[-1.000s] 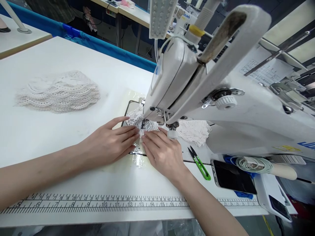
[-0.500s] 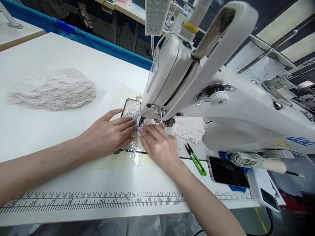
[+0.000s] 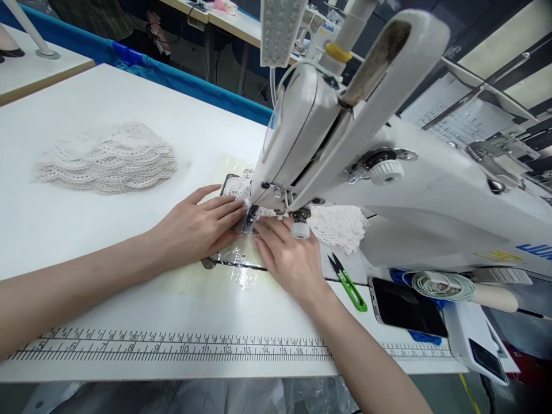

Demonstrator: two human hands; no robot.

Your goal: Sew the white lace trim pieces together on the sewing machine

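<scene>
My left hand [image 3: 196, 227] lies flat on the table, fingers stretched toward the needle area of the white sewing machine [image 3: 345, 144]. Its fingertips press a small piece of white lace [image 3: 237, 187] at the presser foot. My right hand [image 3: 288, 256] lies flat beside it, fingers extended and touching the same lace just in front of the needle. Most of the lace is hidden under the machine head and my fingers. More white lace [image 3: 340, 224] lies behind the needle, under the machine arm.
A stack of white lace pieces [image 3: 107, 158] sits at the left of the table. Green thread snips [image 3: 347, 282] lie right of my right hand, then a dark phone [image 3: 407, 307]. A printed ruler [image 3: 172, 348] runs along the front edge.
Both hands have slid a little forward toward the needle, feeding the lace further under the machine head. Less lace shows in front of the foot.
</scene>
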